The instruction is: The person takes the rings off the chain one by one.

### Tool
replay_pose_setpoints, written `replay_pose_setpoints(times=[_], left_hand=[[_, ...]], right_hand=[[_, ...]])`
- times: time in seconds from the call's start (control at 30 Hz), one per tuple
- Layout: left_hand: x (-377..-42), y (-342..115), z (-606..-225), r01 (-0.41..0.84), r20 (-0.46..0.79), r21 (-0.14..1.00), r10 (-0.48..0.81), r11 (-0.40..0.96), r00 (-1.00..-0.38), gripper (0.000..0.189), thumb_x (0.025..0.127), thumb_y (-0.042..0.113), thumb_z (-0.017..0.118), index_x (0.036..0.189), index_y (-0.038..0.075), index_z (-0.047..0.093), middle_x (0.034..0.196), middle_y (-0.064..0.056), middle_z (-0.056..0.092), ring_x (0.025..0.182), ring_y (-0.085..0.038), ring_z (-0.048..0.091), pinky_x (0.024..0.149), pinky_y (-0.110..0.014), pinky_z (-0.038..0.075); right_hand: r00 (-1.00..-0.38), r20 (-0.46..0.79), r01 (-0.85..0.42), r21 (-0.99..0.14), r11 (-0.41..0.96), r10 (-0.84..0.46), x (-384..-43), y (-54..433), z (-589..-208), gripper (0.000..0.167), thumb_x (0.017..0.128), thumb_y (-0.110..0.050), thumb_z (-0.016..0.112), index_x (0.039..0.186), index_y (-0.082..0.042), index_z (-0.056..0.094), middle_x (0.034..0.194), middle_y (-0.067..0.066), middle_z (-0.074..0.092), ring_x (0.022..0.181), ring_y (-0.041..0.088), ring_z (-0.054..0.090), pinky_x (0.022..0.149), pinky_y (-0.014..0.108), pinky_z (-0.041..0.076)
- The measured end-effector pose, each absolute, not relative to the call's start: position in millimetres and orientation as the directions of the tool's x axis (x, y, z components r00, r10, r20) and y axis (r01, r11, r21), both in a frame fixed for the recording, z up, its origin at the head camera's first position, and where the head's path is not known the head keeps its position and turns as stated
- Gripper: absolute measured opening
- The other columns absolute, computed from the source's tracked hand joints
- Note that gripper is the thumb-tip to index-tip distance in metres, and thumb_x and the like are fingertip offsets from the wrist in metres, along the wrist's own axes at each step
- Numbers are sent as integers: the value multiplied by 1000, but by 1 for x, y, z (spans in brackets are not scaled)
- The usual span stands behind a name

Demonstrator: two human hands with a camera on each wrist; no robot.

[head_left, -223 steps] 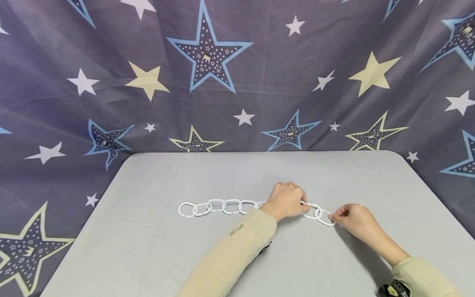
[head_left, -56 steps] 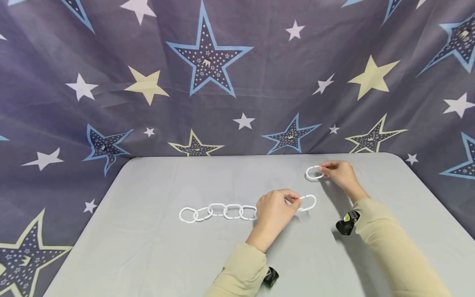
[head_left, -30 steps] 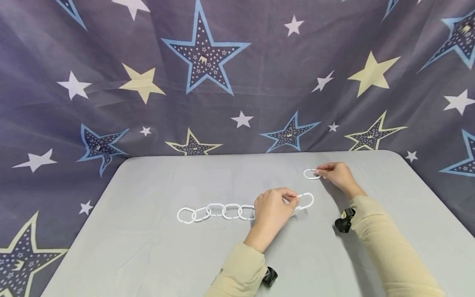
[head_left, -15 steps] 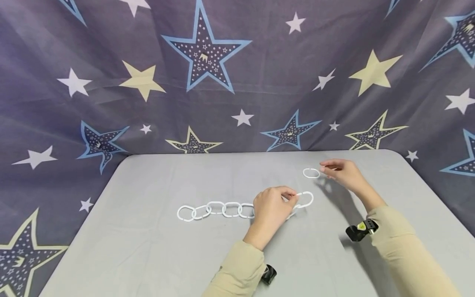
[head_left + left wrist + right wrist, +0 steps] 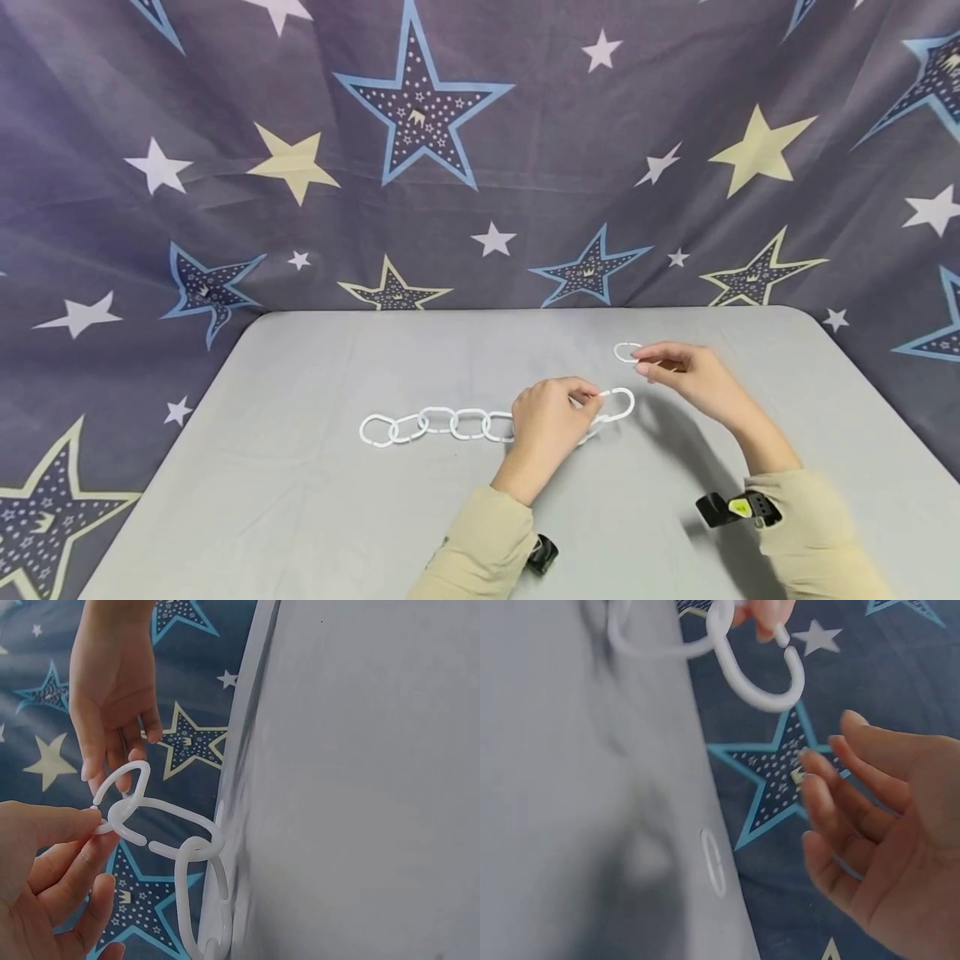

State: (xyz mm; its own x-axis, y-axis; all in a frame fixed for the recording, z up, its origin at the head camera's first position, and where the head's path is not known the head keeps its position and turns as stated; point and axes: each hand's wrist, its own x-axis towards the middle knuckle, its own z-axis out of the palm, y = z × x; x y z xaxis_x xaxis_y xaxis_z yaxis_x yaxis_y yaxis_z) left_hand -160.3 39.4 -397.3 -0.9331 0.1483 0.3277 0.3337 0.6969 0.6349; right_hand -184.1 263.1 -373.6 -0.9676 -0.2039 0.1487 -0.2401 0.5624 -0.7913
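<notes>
A chain of white plastic links [image 5: 470,411] lies across the grey table. My left hand [image 5: 551,421] pinches its rightmost link [image 5: 632,404] between thumb and fingertips, holding that end raised. In the left wrist view the pinched end link [image 5: 144,778] shows a small gap in its loop. My right hand [image 5: 697,379] hovers to the right of the chain end with fingers loosely bent and nothing between them, as the right wrist view confirms. Behind it a single loose link [image 5: 616,352] lies on the table, partly covered by the hand in the head view.
The grey cloth-covered table [image 5: 300,517] ends at the back against a dark curtain [image 5: 525,167] printed with stars. Black wrist cameras are strapped on both forearms.
Earlier the right hand pinched the chain's far right link; later it held a separate link at the back right. It has let that link go and drawn back toward the chain's raised end.
</notes>
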Motion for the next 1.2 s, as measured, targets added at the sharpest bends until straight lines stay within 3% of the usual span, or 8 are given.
replay_pose_setpoints(times=[0.07,0.27,0.5,0.83,0.97,1.2], left_hand=[[-161,40,-397,332,323,635,150,698,-934,7,85,36,77,89,32,80,76,25,68,69,1,61,70,-25,45],[-162,40,-397,340,323,632,162,697,-932,8,85,35,77,91,30,80,77,24,69,71,-1,62,71,-26,45],[-161,40,-397,349,328,627,170,697,-929,9,85,35,77,92,30,80,77,23,69,71,-1,62,71,-26,45],[-163,37,-397,358,321,628,189,691,-928,8,85,37,77,92,33,79,76,24,68,65,2,57,68,-24,44],[-166,33,-398,369,294,645,229,669,-928,10,87,39,75,95,33,79,77,23,68,65,5,54,66,-22,42],[-177,20,-403,396,211,747,374,534,-903,20,92,40,70,106,27,76,90,20,68,79,3,58,69,-20,44]], right_hand=[[-966,127,-234,-794,561,-224,-180,260,-373,29,95,-18,68,117,0,69,110,16,71,86,13,67,76,24,53],[-955,111,-251,-802,542,-277,-171,251,-375,27,93,-15,69,116,1,69,110,16,71,87,22,68,76,25,52],[-939,146,-301,-786,540,-311,-168,247,-379,23,92,-8,70,111,5,69,94,9,72,80,14,64,73,25,52],[-943,124,-287,-772,567,-309,-169,244,-379,12,88,-5,72,98,1,72,85,4,70,76,12,62,71,26,51],[-949,113,-271,-773,574,-296,-169,243,-378,9,89,-9,73,95,-2,73,85,4,71,76,15,63,70,26,51],[-956,123,-259,-786,561,-267,-168,240,-378,13,89,-11,74,97,0,73,86,6,71,75,24,64,68,25,51]])
